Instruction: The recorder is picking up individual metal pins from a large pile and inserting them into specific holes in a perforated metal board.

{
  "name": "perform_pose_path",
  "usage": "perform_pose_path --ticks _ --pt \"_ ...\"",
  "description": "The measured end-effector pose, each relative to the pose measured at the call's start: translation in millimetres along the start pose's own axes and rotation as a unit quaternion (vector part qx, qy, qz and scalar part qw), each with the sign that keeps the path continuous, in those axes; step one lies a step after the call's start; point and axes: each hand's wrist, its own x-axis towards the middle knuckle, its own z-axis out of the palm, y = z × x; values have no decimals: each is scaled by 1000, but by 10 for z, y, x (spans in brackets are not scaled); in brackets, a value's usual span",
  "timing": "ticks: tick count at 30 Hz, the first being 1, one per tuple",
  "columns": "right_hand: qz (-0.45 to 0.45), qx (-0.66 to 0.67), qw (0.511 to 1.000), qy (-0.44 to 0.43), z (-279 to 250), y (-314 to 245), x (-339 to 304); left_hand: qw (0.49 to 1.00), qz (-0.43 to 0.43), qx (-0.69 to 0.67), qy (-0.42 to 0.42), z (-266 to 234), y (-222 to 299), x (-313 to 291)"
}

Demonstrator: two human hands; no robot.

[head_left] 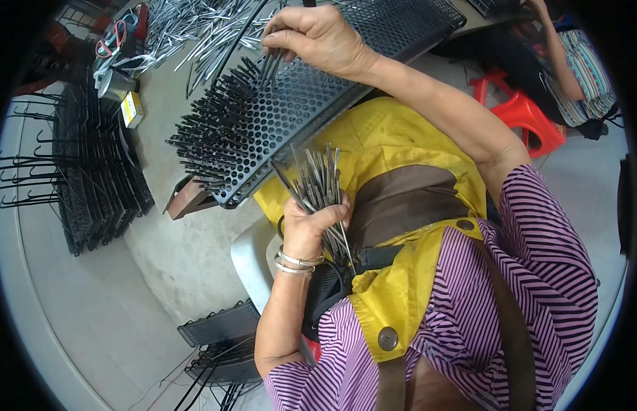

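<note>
The left hand [306, 229] sat low in front of the yellow apron [401, 137], its fingers [329, 209] wrapped tight around a bundle of thin metal pins [320, 183]; the pins fanned upward out of the fist, tips free, apparently so that single pieces could be drawn off the top. The right hand [318, 38] was reached out to the far side, over a black perforated tray [318, 103] that leaned from the table [161, 89] edge down toward the lap. Its fingers were pressed together in a pinch on a few dark pins [270, 65], held upright above the holes, an attitude consistent with seating them tip-first. The left part of the tray already carried a dense stand of inserted pins [209, 137], bristling outward, while the right part showed open holes. A loose heap of bright metal pins [195, 27] lay on the table at the far left, within reach of the tray, beside red-handled scissors [113, 38] and a small yellow box [132, 108]. A stack of filled black racks [92, 178] stood on the floor at left, and further black trays [222, 335] lay near the left elbow. A second person [572, 68] sat at far right by a red plastic stool [524, 116].
</note>
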Motion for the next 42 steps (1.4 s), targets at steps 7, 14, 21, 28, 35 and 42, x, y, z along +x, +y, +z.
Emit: perform_pose_path --ticks 7,14,21,28,35,42 --pt "-169 -96 981 17 -2 37 28 1000 13 -11 -10 -14 -7 1" --pt "215 317 920 -84 -422 -292 -60 991 88 -69 75 -13 22 -41" --pt "278 358 851 -266 -270 -221 -347 988 87 -101 82 -25 43 -35" --pt "303 351 843 -272 61 -318 -490 990 55 -30 128 18 19 -30" --pt "424 285 850 -130 123 -445 -699 981 43 -28 188 24 -42 -30" --pt "394 262 862 -182 50 -381 -751 975 47 -42 215 64 -37 -18"
